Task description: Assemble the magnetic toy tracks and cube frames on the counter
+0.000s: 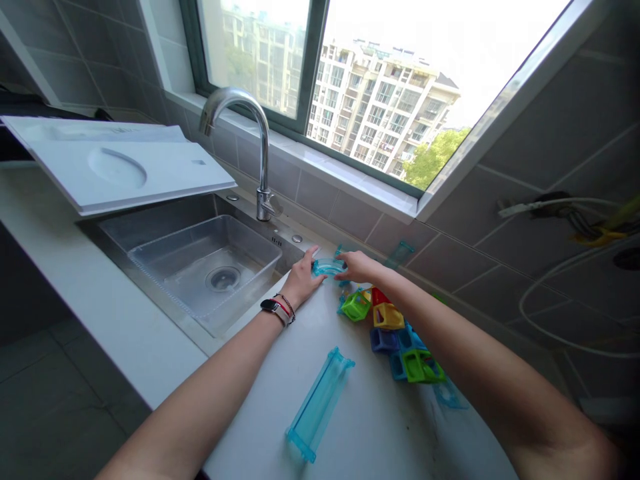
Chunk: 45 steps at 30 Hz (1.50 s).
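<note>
My left hand (303, 277) and my right hand (356, 267) both hold a curved clear-blue track piece (327, 268) on the white counter (350, 427) near the tiled back wall. My left wrist wears a watch and bracelets. Just right of my hands lies a cluster of coloured toy blocks (395, 333): green, yellow, red, blue. A straight clear-blue track channel (320, 403) lies alone on the counter nearer me, untouched.
A steel sink (150, 227) with a clear tub inside sits to the left, under a curved tap (260, 153). A white board (115, 167) overhangs the sink's far left. Cables (575, 213) hang on the right wall. A window runs behind.
</note>
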Motion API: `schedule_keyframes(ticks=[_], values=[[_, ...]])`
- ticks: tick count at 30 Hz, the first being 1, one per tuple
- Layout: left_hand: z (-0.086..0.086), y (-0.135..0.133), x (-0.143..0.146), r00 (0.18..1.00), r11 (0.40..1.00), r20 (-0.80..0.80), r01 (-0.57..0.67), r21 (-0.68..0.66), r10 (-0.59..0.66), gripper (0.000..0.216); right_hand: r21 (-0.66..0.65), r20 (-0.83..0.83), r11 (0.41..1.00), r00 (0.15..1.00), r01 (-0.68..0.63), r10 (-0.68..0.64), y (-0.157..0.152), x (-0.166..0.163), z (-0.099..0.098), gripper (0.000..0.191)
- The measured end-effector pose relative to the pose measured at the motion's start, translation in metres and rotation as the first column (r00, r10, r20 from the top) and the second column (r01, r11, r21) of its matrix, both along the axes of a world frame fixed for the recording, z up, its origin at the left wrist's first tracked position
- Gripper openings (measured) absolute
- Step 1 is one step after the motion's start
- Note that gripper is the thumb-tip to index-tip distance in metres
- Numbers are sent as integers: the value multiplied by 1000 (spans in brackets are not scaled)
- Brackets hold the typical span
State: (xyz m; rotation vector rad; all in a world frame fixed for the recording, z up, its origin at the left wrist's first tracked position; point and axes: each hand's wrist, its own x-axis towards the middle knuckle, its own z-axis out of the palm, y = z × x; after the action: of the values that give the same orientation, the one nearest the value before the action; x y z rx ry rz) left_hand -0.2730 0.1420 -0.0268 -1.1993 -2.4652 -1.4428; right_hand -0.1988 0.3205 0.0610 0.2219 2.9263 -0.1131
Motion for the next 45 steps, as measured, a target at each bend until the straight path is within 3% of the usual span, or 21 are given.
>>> schedule_keyframes(ticks=[2, 7, 16, 21, 25, 29, 32, 34, 37, 40, 42, 43, 45], values=[[0, 0, 0, 1000, 1000, -1, 10, 13, -10, 82, -11, -8, 1000, 1000, 17, -17, 2, 1, 5, 69], [-1, 0, -2, 997, 992, 6, 74, 99, -75, 87, 50, -141, 985, 978, 165, -157, 22, -2, 20, 43], [-5, -1, -1, 994, 984, 28, 99, 151, -104, 88, 109, 37, 965, 969, 240, -245, 51, -17, 0, 72], [-6, -1, -1, 994, 977, 43, 88, 196, -98, 90, 87, 69, 962, 961, 261, -267, 55, -23, -3, 62], [-5, 0, -2, 995, 976, 45, 77, 204, -87, 93, 89, 3, 952, 955, 294, -295, 54, -18, -1, 55], [-7, 2, -3, 997, 968, 65, 26, 249, -44, 89, 72, -123, 946, 944, 317, -307, 58, -10, 15, 46], [-6, 1, -5, 995, 956, 100, -52, 288, 24, 72, 53, -228, 943, 923, 329, -309, 63, -3, 43, 41], [0, -1, -6, 992, 947, 92, -110, 302, 85, 54, -12, -342, 948, 889, 319, -304, 62, 8, 67, 40], [21, -8, -2, 987, 933, 64, -161, 322, 149, 31, -248, -503, 940, 798, 235, -332, 44, 38, 103, 44], [54, -20, 17, 991, 928, 43, -132, 348, 124, 28, -523, -475, 849, 800, 79, -367, 1, 86, 121, 51], [78, -35, 44, 998, 934, 61, -9, 357, -13, 30, -636, -446, 771, 807, 18, -387, -35, 123, 117, 54], [89, -45, 61, 983, 928, 102, 106, 358, -152, 32, -684, -413, 729, 818, 11, -401, -55, 142, 112, 54], [107, -71, 100, 874, 871, 226, 335, 359, -430, 43, -789, -339, 614, 838, -7, -427, -92, 175, 96, 53]])
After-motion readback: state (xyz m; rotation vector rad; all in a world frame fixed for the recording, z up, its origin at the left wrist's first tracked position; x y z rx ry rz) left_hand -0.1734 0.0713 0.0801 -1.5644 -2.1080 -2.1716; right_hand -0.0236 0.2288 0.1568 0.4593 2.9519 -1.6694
